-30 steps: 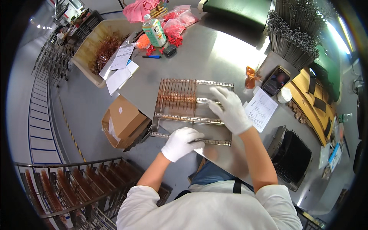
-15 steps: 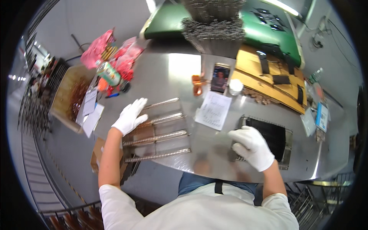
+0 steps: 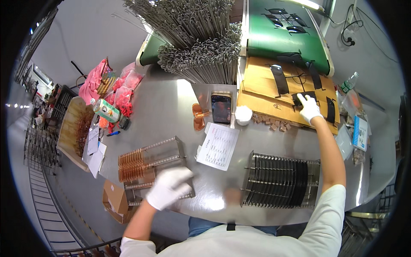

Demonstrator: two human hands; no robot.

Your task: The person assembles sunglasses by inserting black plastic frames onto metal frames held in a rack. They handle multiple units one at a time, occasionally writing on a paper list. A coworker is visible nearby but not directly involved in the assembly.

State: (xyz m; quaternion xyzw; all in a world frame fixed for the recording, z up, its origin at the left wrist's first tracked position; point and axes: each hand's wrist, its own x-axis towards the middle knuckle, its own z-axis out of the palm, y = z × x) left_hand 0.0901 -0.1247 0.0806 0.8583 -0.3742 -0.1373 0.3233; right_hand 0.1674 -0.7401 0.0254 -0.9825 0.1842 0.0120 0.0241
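My right hand (image 3: 309, 109), in a white glove, reaches onto the cardboard (image 3: 261, 88) at the far right. Its fingers are spread and touch a small dark curved piece (image 3: 298, 99), which they partly cover. My left hand (image 3: 169, 187), also gloved and blurred by motion, hovers over the near part of the left metal rack (image 3: 160, 160). Its fingers are too smeared to read. Amber-brown curved pieces (image 3: 132, 166) stand in a row in that rack. To the right, another metal rack (image 3: 312, 199) holds a row of dark curved pieces (image 3: 278, 180).
A written sheet (image 3: 218, 147), a phone (image 3: 221, 108), a white round item (image 3: 243, 115) and orange-brown lens-like pieces (image 3: 198, 117) lie mid-table. Bundled metal hooks (image 3: 201, 60) stand behind, beside a green conveyor belt (image 3: 274, 43). A bottle (image 3: 105, 110) lies at left.
My right hand has moved from the right rack up to the cardboard, its fingers spreading. My left hand has moved toward me across the left rack. The whole view has shifted.
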